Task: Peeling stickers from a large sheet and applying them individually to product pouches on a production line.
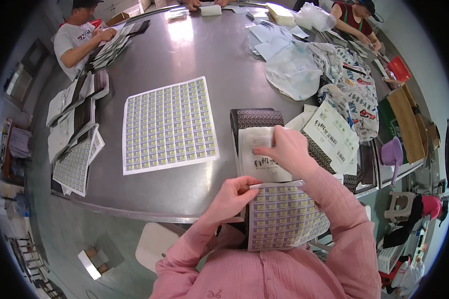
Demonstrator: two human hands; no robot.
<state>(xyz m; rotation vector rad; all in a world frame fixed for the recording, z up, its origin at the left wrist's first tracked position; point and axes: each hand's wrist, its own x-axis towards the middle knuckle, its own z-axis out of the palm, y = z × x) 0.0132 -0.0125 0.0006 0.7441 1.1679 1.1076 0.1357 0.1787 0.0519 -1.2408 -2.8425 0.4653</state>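
One pale pouch [257, 167], one near label sheet [284, 217]

The left hand [234, 198] pinches the near label sheet by its far left corner, at the table [179, 194]'s near edge. The right hand [292, 149] touches the pouch just beyond; whether it grips, I cannot tell.

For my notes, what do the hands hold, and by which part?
Left hand: the label sheet, near its upper-left corner. Right hand: on the white pouch, upper right; grip unclear.
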